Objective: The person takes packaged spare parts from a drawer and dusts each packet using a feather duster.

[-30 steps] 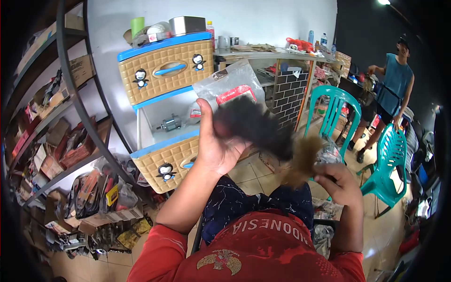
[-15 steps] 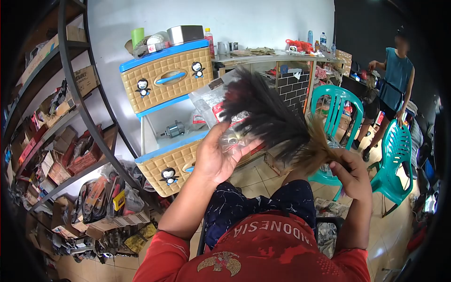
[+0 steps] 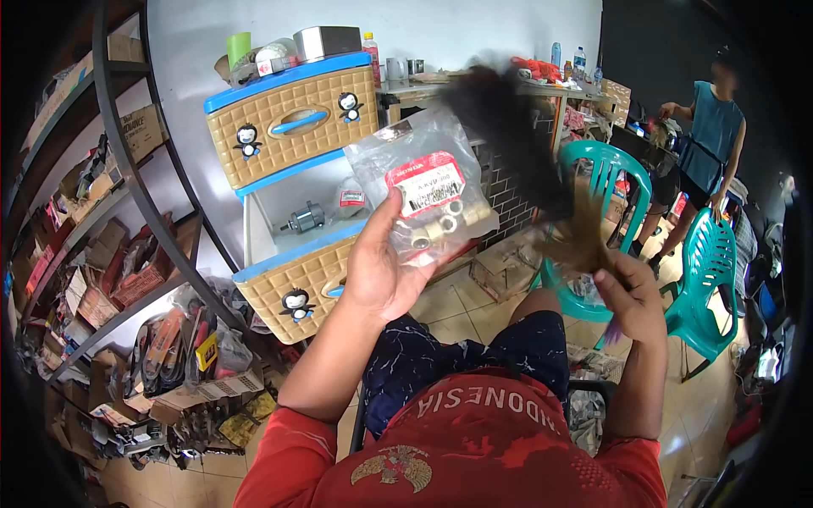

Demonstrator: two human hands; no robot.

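Note:
My left hand (image 3: pixel 383 264) is closed on a clear plastic parts bag (image 3: pixel 442 195) with a red and white label (image 3: pixel 426 182). Several small cream-coloured, ring-shaped pieces (image 3: pixel 447 223) lie inside the bag. In my right hand (image 3: pixel 631 292) is a feather duster (image 3: pixel 555 178), gripped near its base. Its dark feathers, blurred by motion, point up and away beside the bag, while tan feathers show near my fingers. Behind my left hand, an open drawer (image 3: pixel 271 264) contains a small metal motor (image 3: pixel 303 218) and another labelled bag (image 3: pixel 351 199).
The quilted drawer cabinet (image 3: pixel 288 127) stands ahead on the left. Shelves (image 3: pixel 127 212) crowded with boxes and parts rise at far left. Two green plastic chairs (image 3: pixel 710 279) are to the right, where a person (image 3: pixel 713 127) stands. A counter (image 3: pixel 423 86) lines the back wall.
The duster has swung right and up, off the bag, so the label and ring-shaped pieces now show plainly. My left hand still holds the bag.

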